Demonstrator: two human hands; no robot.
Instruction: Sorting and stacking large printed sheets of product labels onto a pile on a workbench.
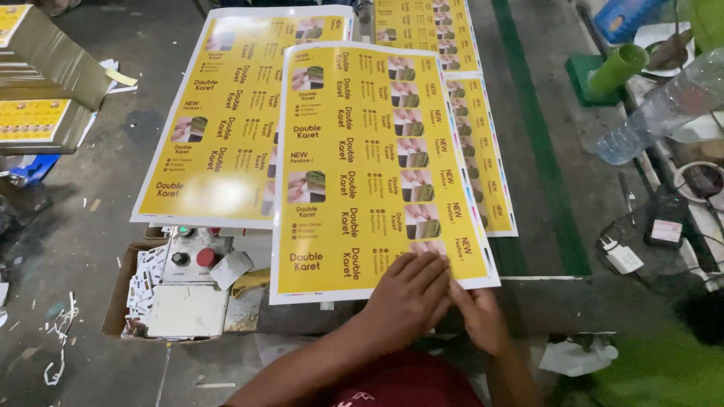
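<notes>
at the far left a stack of boards (45,71) with yellow prints sat on the floor, and paper scraps (56,339) lay scattered nearby. next came a cardboard box (117,294) of white offcuts, with a control panel (194,255) of red and dark buttons resting over it. above that a yellow sheet (219,128) lay flat, partly under the top sheet (369,166), which sat askew with its near edge by the hands. the left hand (407,294) lay flat, palm down, fingers spread, pressing the top sheet's near right corner; it gripped nothing. the right hand (479,316), just beside it, pinched the same sheet's near edge between curled fingertips, though how firmly could not be told. more yellow sheets (483,151) showed beneath to the right. judging by this, the top sheet was laid on but not yet squared to the pile, so lining it up remained. at the far right stood a green cup (618,66), a clear bottle (664,105) and a white charger (622,256).
</notes>
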